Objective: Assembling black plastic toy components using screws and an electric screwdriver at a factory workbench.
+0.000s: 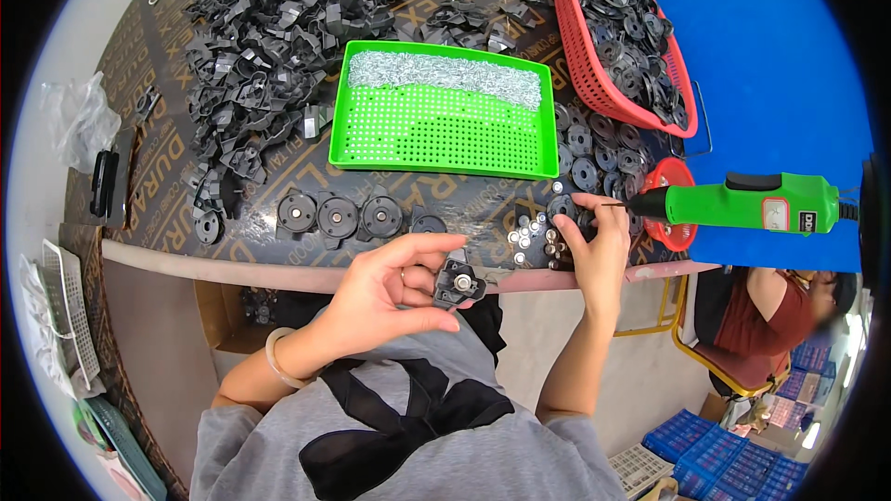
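My left hand (390,289) is closed around the edge of a black plastic housing (460,283) with a round metal piece at its centre, held in front of my chest. Near the table's front edge, my right hand (601,246) has its thumb and forefinger at a black plastic disc (562,208); part of the grip is hidden by the fingers. Small silver metal bushings (524,234) lie just left of that hand. Several assembled round black parts (338,216) stand in a row along the table's front, beyond my left hand.
A green perforated tray (445,165) holds silver pins along its far side. Black plastic housings (269,56) are heaped at the back left. A red basket (594,83) is full of black discs. A green electric screwdriver (742,206) lies over a small red bowl (676,176). Another person (766,311) sits at right.
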